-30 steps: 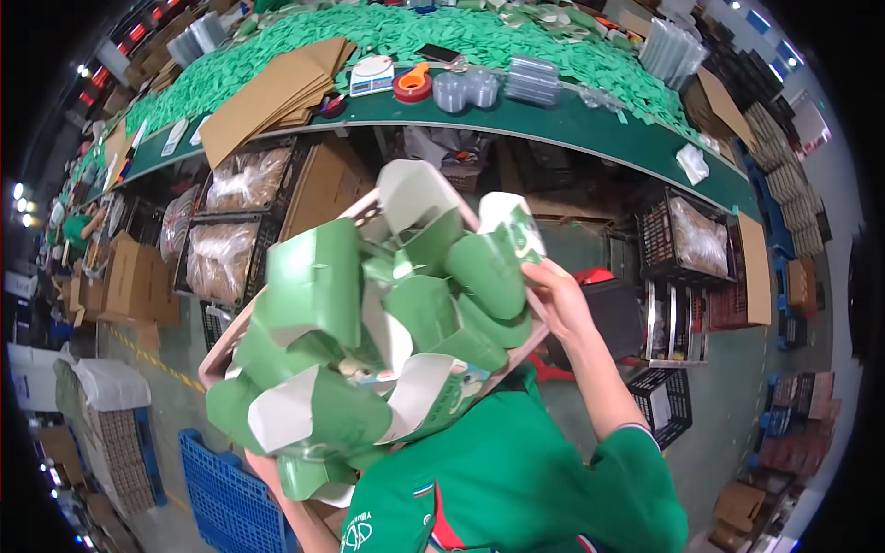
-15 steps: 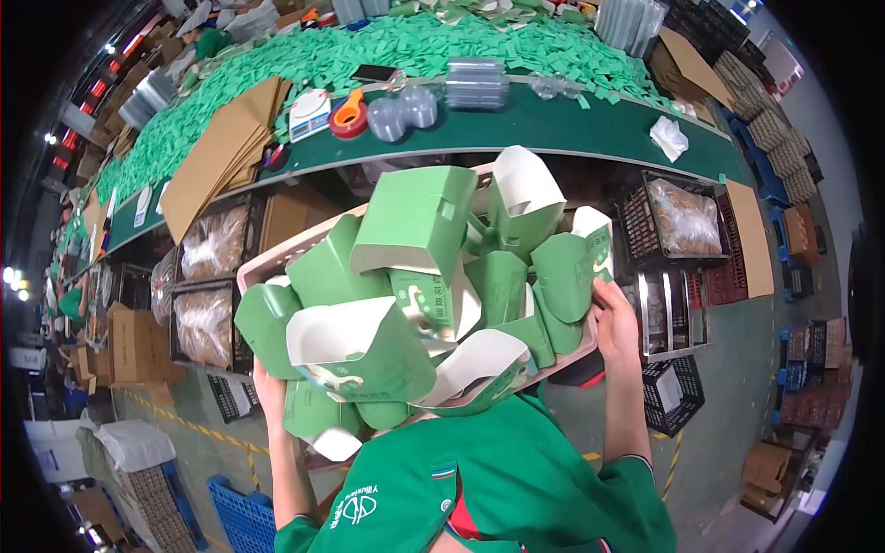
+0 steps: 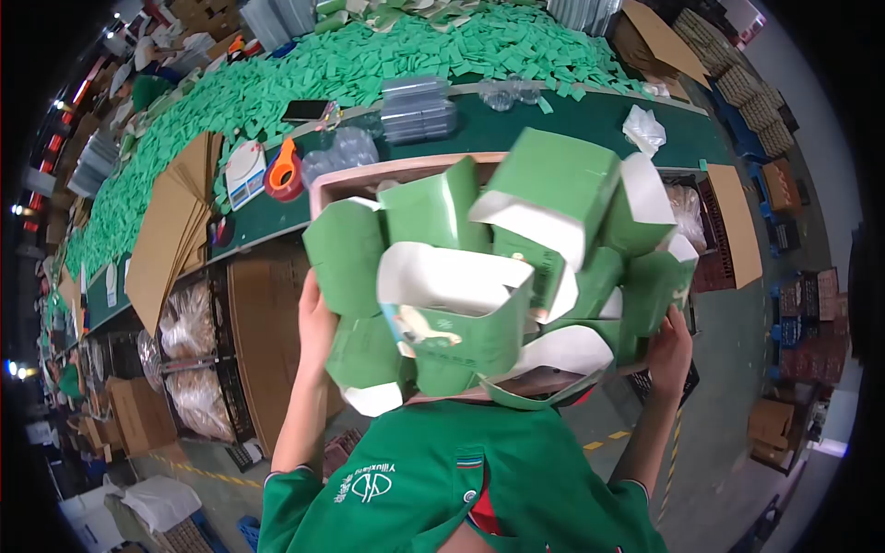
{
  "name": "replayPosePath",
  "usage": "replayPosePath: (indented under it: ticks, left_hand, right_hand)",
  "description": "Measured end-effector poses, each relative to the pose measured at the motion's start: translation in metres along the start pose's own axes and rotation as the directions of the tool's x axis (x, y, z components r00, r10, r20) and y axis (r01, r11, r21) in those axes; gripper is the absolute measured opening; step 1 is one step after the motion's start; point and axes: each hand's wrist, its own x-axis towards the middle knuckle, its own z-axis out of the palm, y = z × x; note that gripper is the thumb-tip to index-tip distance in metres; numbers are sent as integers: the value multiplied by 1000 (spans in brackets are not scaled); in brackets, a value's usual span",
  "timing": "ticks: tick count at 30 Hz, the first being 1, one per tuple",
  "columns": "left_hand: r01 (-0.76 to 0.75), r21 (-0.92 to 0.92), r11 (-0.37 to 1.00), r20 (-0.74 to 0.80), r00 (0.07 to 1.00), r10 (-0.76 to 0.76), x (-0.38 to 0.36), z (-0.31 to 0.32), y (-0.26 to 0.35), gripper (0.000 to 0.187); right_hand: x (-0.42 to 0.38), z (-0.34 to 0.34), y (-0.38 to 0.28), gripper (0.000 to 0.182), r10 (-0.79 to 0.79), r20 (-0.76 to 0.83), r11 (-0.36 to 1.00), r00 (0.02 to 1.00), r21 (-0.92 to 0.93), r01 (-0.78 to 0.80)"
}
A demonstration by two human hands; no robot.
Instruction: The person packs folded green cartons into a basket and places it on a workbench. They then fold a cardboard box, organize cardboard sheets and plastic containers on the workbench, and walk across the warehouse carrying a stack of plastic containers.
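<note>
A pink plastic crate (image 3: 355, 177), heaped with several green paper boxes (image 3: 548, 180), is held in front of my body. The boxes are open, white inside, and some carry a printed goose. My left hand (image 3: 317, 323) grips the crate's left side, its fingers partly hidden behind a box. At the opposite end my right hand (image 3: 670, 352) is closed on the crate's right side, close against a green box. Most of the crate's walls are covered by the heap.
Beyond the crate runs a green workbench (image 3: 516, 127) covered with small green pieces (image 3: 387, 60). On it are a tape dispenser (image 3: 284, 173), a scale (image 3: 245, 175), a phone (image 3: 305, 111) and clear plastic trays (image 3: 417, 109). Flat cardboard (image 3: 175, 226) leans at left.
The crate has moved forward and to the right in view, now overlapping the bench's near edge. Both hands have travelled with it, keeping their grip. The camera view has shifted too.
</note>
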Motion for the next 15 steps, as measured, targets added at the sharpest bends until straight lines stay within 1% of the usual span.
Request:
replayPosePath:
  ticks: [1, 2, 3, 5, 8, 11, 12, 15]
  left_hand:
    - [18, -17, 1000, 66, 998, -17, 16, 8, 1, 24]
    - [17, -18, 1000, 117, 993, -14, 33, 19, 4, 24]
    - [23, -18, 1000, 170, 985, -20, 48, 29, 6, 25]
    - [-3, -3, 1000, 266, 964, 4, 79, 46, 6, 26]
    - [-40, 39, 998, 393, 919, 22, 121, 70, 4, 27]
    - [-47, 86, 995, 477, 879, 0, 152, 103, 10, 29]
    - [-40, 99, 994, 510, 860, -16, 163, 113, 12, 29]
    - [18, 109, 994, 559, 826, -76, 180, 145, 21, 30]
  right_hand:
    - [3, 0, -2, 22, -38, 8, 999, 999, -5, 38]
    - [4, -5, -5, 21, 4, -41, 998, 999, 66, -2]
    - [6, -29, -8, 22, 75, 58, 992, 996, 95, -80]
    - [1, -30, -1, 26, -80, -124, 993, 989, 82, 90]
    - [-12, -33, 0, 28, -90, -191, 975, 977, 185, 126]
    - [-17, -16, -6, 30, -78, -334, 963, 939, 219, 158]
    - [-18, -35, -4, 32, -42, -346, 955, 937, 260, 139]
    - [-15, -31, -12, 31, -91, -348, 971, 933, 177, 160]
